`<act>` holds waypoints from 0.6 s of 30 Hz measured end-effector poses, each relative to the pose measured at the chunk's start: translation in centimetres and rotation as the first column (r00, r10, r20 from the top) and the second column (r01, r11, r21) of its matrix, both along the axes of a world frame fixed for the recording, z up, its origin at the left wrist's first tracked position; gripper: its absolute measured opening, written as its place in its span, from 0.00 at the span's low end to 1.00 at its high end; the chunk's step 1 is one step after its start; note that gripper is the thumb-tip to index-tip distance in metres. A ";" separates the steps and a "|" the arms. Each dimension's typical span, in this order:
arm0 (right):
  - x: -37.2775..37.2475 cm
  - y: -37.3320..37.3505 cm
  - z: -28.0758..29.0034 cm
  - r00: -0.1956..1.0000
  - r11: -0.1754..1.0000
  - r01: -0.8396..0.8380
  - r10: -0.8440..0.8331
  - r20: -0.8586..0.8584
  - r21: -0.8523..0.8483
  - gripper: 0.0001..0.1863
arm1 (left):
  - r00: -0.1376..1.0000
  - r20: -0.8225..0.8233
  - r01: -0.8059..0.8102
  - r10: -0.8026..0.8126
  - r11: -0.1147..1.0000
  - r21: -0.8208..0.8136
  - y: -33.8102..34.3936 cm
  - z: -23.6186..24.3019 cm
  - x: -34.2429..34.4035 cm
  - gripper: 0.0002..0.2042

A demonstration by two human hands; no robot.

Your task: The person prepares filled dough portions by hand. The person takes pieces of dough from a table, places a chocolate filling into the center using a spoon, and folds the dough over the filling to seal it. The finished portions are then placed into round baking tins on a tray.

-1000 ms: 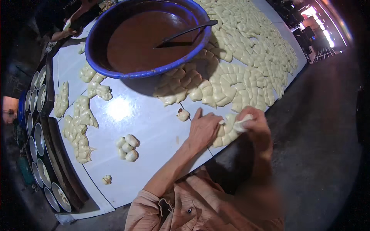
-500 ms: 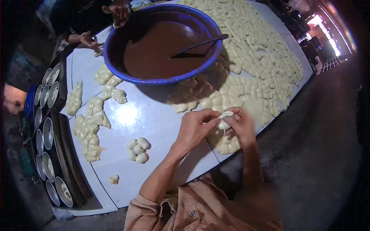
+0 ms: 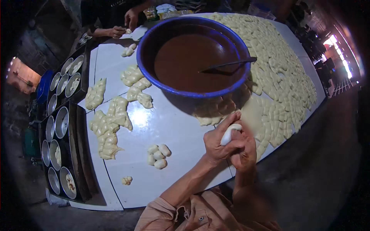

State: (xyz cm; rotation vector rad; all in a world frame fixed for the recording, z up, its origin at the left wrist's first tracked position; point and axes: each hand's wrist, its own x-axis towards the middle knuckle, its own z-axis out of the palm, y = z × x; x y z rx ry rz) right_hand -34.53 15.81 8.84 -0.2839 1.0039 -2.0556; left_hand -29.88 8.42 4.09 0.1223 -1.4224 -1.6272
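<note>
Between my two hands is a smooth white dough piece, held above the near edge of the table. My left hand is closed round its left side. My right hand presses against it from the right, with some fingers hidden behind the left hand. Just beyond my hands a sheet of pale dough pieces covers the right side of the table. To the left of my forearm lies a small cluster of rounded white dough balls.
A big blue basin of brown filling with a dark-handled spoon stands at the far middle. Dough heaps and a small crumbly lump lie left. Round metal tins fill dark trays. Across the table, a co-worker's hands hold something pale.
My hands have gone from pinching the stretched dough with the fingertips to enclosing it, now rounder. The view has shifted, and the co-worker's hands have come together.
</note>
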 end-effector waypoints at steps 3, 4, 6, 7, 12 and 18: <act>-0.4 -2.3 0.1 0.998 0.998 -0.057 0.059 0.038 -0.039 0.12 | 0.998 -0.055 0.042 -0.033 0.984 0.175 -0.9 -1.0 0.5 0.48; -0.9 -3.1 -0.3 0.991 0.991 -0.133 0.133 -0.005 -0.008 0.11 | 0.994 -0.070 0.102 -0.085 0.947 0.304 -1.3 -0.8 0.8 0.52; -2.3 -5.0 -0.2 0.972 0.974 -0.200 0.211 -0.104 0.104 0.11 | 0.992 -0.026 0.123 -0.124 0.884 0.452 -1.6 -0.2 1.7 0.53; -3.1 -6.7 0.7 0.971 0.988 -0.120 0.137 -0.194 0.095 0.11 | 0.984 0.008 0.138 -0.177 0.793 0.594 -1.8 0.3 2.0 0.54; -10.0 -15.2 2.0 0.486 0.832 0.006 0.483 -0.729 0.555 0.11 | 0.949 0.251 0.018 -0.193 0.824 0.567 -4.8 -1.8 6.7 0.27; -13.0 -19.1 -1.9 -0.219 0.555 0.117 0.823 -0.524 0.823 0.13 | 0.930 0.361 -0.127 -0.074 0.855 0.503 -6.3 -2.4 8.7 0.15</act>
